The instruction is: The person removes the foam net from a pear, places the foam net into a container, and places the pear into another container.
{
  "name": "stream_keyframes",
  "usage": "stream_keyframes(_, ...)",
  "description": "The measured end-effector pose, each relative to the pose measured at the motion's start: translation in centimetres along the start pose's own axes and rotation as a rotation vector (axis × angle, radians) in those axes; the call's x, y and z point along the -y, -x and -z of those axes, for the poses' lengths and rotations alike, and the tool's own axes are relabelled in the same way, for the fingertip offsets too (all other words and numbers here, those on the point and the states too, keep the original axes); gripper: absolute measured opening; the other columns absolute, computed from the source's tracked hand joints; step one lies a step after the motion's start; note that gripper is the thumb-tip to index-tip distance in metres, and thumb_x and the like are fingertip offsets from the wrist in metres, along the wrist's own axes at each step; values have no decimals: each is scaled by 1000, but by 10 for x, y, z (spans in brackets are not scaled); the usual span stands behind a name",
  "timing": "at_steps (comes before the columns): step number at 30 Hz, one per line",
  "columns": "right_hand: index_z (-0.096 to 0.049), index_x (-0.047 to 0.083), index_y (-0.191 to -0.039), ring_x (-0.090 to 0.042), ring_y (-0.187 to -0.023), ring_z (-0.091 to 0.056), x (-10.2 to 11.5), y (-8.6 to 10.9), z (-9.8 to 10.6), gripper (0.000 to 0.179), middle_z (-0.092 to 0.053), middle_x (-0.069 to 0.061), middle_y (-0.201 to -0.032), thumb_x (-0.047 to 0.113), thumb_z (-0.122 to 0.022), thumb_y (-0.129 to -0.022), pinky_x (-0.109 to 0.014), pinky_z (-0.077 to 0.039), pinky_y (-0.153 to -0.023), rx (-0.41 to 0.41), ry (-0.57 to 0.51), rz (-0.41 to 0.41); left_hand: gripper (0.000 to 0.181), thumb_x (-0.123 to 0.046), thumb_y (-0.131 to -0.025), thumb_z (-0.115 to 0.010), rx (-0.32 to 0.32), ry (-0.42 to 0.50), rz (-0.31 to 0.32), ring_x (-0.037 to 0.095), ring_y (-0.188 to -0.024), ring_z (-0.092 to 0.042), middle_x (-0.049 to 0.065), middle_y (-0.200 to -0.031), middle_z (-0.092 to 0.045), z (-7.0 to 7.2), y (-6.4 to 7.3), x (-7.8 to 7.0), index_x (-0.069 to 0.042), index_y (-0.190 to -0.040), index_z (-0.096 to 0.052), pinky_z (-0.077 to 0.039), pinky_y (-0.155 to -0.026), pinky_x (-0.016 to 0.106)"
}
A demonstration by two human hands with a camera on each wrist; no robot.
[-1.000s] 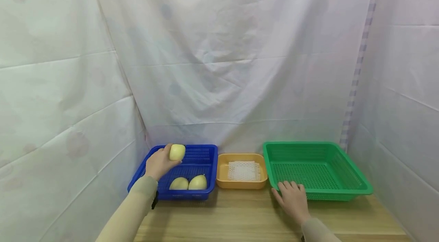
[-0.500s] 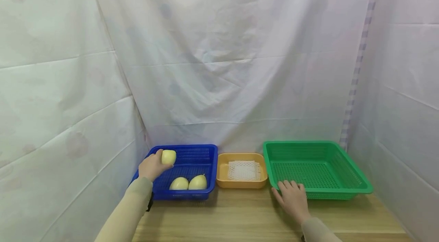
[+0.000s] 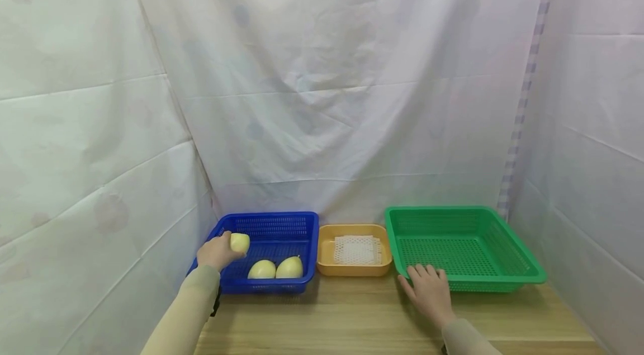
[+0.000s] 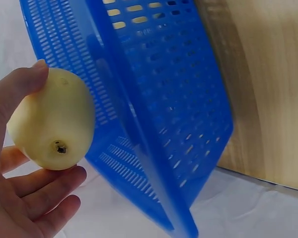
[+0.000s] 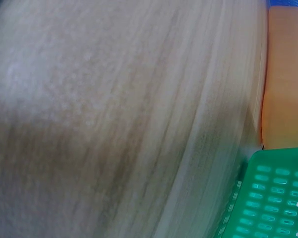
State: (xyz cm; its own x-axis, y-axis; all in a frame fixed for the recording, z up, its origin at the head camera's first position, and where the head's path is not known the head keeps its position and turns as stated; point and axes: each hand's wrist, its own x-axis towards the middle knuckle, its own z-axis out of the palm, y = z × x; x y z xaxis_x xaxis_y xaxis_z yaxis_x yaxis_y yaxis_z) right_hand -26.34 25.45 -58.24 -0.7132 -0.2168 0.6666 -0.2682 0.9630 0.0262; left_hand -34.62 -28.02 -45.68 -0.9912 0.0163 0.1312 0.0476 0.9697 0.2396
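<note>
My left hand (image 3: 216, 251) grips a pale yellow pear (image 3: 240, 244) over the left side of the blue basket (image 3: 314, 249). In the left wrist view, thumb and fingers curl round the pear (image 4: 54, 119), its dark blossom end showing. Two more pears, one on the left (image 3: 262, 269) and one on the right (image 3: 289, 268), lie at the basket's near side. My right hand (image 3: 430, 290) rests its fingers on the near left rim of the green basket (image 3: 503, 278), thumb spread to the side. The right wrist view does not show the hand.
Between the two baskets stands a small orange tray (image 3: 354, 271) holding white foam netting (image 3: 358, 250). All three stand on a wooden table (image 3: 352, 316). White cloth (image 3: 322, 92) hangs behind and along both sides.
My left hand has moved left and down with the pear, lower over the blue basket. The right hand has stayed at the green rim.
</note>
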Motion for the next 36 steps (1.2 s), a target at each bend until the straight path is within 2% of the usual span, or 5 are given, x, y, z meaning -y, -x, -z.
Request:
stream_keyframes(5,-66,13,-91,-23,-72,-52,0,-1,0,29,-62,-3,-82,40,-71,-83,-47,-41,-69,17,0,-15,86,-45,-70,-80,28,-2,25,39,-85,-63,27,-109,-64,-6,-2,5,7,-132,-50,-50,-66,53)
stream_keyframes(12,-66,14,-92,-22,-74,-52,2,-2,2,28,-61,-1,-83,41,-71,-84,-47,-41,-71,53,-6,-42,88,-45,-69,-80,70,-14,54,45,-96,-60,30,-117,-60,-15,-4,11,7,-133,-49,-50,-73,57)
stream_keyframes(19,-66,16,-91,-21,-74,-52,2,-1,-1,29,-61,0,-83,44,-67,-87,-44,-40,-69,50,10,-32,84,-41,-70,-81,139,-5,101,42,-92,-61,28,-110,-62,-18,1,8,8,-130,-51,-50,-72,58)
stream_keyframes(30,-66,14,-93,-24,-77,-54,1,0,-1,28,-63,-3,-87,42,-69,-86,-46,-40,-70,27,-6,-25,65,-40,-68,-82,179,-11,114,33,-78,-59,15,-91,-65,-34,-1,15,3,-113,-61,-50,-66,53)
stream_keyframes(36,-66,15,-93,-23,-76,-53,1,1,-2,28,-63,-2,-86,42,-69,-86,-45,-39,-70,30,-5,-31,62,-39,-68,-83,195,-7,119,32,-77,-58,14,-88,-65,-37,0,15,2,-110,-62,-49,-66,55)
